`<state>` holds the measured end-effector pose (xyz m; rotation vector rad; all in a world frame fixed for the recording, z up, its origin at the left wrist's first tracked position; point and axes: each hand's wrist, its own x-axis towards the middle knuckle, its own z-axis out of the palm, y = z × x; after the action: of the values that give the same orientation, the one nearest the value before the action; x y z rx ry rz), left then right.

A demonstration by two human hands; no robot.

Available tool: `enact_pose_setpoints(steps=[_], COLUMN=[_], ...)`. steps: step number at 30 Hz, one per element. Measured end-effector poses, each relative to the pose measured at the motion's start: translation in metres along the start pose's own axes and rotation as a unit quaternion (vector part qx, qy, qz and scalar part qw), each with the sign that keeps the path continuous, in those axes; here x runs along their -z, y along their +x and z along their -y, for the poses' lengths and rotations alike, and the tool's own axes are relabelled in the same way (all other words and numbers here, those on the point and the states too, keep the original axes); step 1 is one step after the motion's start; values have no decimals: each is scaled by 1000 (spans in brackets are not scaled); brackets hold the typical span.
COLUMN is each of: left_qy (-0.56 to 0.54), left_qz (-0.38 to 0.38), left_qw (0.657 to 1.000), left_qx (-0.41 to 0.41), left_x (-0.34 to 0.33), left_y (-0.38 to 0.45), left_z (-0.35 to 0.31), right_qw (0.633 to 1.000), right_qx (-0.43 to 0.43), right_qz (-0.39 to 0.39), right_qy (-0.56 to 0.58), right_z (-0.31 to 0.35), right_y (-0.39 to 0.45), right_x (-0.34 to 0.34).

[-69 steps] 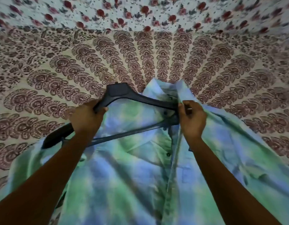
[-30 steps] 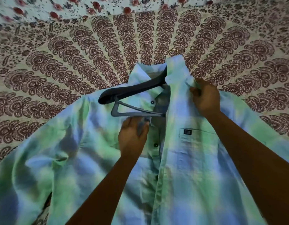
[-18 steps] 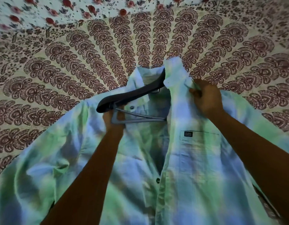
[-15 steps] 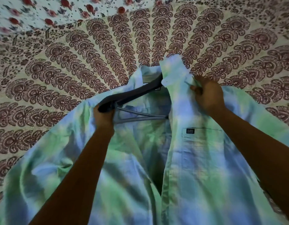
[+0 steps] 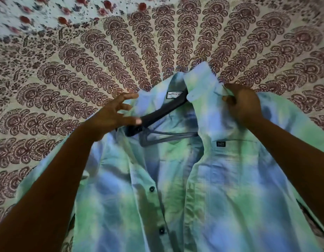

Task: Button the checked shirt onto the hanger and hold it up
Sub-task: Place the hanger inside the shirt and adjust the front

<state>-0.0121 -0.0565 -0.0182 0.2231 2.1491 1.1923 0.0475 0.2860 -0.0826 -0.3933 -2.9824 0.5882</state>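
The green and blue checked shirt (image 5: pixel 221 188) lies face up and unbuttoned on the bed. A dark hanger (image 5: pixel 163 113) sits inside it, its right half hidden under the right front panel and its left arm bare. My left hand (image 5: pixel 112 117) hovers at the hanger's left end with fingers spread, the thumb touching the hanger arm. My right hand (image 5: pixel 243 104) grips the shirt's right collar and shoulder fabric. Dark buttons (image 5: pixel 152 188) run down the left placket.
A patterned bedspread (image 5: pixel 84 79) with maroon paisley arcs covers the whole surface around the shirt. A floral strip (image 5: pixel 48 13) runs along the far edge. A small metal hook tip (image 5: pixel 195 58) pokes out above the collar.
My left hand has let go of the hanger's left end and spread open beside the left collar. The right hand keeps its hold on the right collar.
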Motion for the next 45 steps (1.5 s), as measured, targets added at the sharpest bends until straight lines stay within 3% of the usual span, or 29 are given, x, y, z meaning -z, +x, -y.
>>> enact_pose_setpoints(steps=[2,5,7,10,11,15,17,19,21,27,33,37,42,45], left_qy=[153,433,546,657,657,517,338,99,-31,-4,-103,-224,-211,-128], left_qz=[65,97,38,-49,-73,-149,-256,-334,-334,-362,-274,-243,-217,-201], left_qw=[986,896,836,741,735,840,905,937,942,932,955,940,947,964], left_qx=[1,-1,-19,-132,-149,-69,-42,-17,7,-2,44,87,107,114], left_x=[2,-3,-12,-20,-20,-15,-13,-7,-4,5,-11,-17,-45,-67], left_y=[3,13,16,22,25,35,37,35,33,19,22,27,47,69], left_z=[-2,-1,5,17,18,11,2,-12,-23,-30,-52,-74,-72,-65], right_qw=[1000,999,999,999,999,1000,1000,1000,1000,1000,999,998,999,999], right_qx=[15,17,12,18,21,13,16,14,4,-23,-21,-26,-31,-50], right_qz=[7,11,4,2,3,2,4,5,1,-14,-22,-27,-24,-20], right_qy=[-25,-43,-33,-33,-34,-20,-12,-1,9,-13,-31,-49,-16,8], right_z=[-2,-3,-3,-4,-4,-3,-2,-1,1,11,28,31,44,53], right_y=[-1,0,1,2,1,0,-1,-1,-2,-3,4,6,7,7], right_x=[-3,-6,-6,-5,-5,-1,1,3,5,8,5,4,-2,-10])
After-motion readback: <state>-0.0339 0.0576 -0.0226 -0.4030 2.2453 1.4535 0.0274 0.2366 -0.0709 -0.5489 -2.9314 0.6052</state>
